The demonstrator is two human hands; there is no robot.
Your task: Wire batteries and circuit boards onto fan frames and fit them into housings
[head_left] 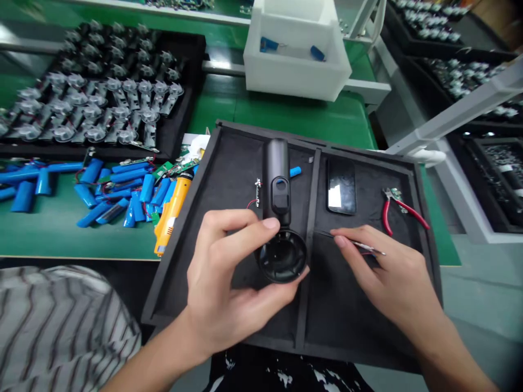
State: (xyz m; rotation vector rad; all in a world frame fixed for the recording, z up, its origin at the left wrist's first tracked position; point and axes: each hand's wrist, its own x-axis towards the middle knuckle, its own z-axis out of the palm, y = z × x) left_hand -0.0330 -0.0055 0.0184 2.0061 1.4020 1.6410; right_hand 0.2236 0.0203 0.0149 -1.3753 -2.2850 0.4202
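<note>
My left hand [229,283] is closed round the wide round head of a black flashlight housing [278,201], which lies over the left compartment of a black foam tray [220,179]. A red wire and a small board stick out at the housing's left side. My right hand [388,272] pinches thin metal tweezers [355,243], their tip pointing left toward the housing's head. A blue battery cell [296,171] lies just behind the housing.
A black phone [341,185] and red-handled pliers [398,209] lie in the tray's right compartment. Left on the green bench are several blue battery cells [110,188], an orange electric screwdriver [174,212], a black tray of reflector parts [102,92] and a white bin [296,49].
</note>
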